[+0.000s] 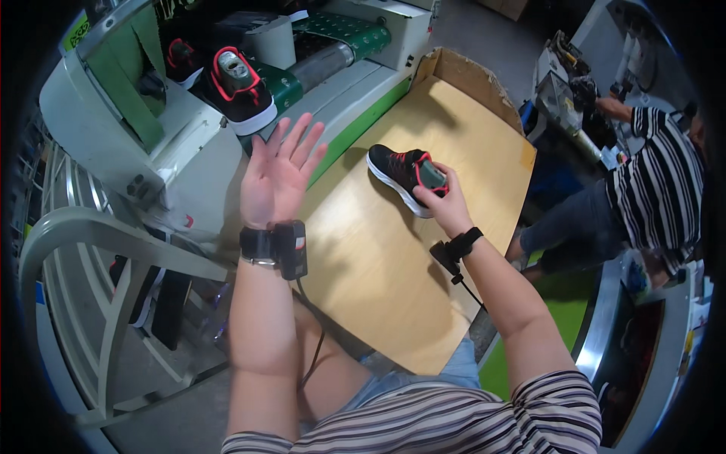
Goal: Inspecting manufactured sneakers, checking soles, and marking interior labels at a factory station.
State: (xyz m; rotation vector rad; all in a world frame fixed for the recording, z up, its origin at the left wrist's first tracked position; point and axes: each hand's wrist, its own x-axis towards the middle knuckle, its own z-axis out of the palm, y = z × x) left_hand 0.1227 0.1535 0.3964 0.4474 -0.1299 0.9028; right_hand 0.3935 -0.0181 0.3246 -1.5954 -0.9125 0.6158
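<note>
My right hand grips a black sneaker by its heel, over the wooden board. The sneaker has red trim and a white sole; a grey-green last fills its opening, and its toe points to the far left. Palm up and fingers spread, my left hand holds nothing. Just beyond its fingertips, a second black sneaker with red edging and a last inside stands at the end of the green conveyor belt. Part of another such shoe shows behind it.
The wooden board has a cardboard rim at its far end. A pale machine housing rises at left, above a curved metal rack holding shoes. At right, another person in a striped shirt works at a machine.
</note>
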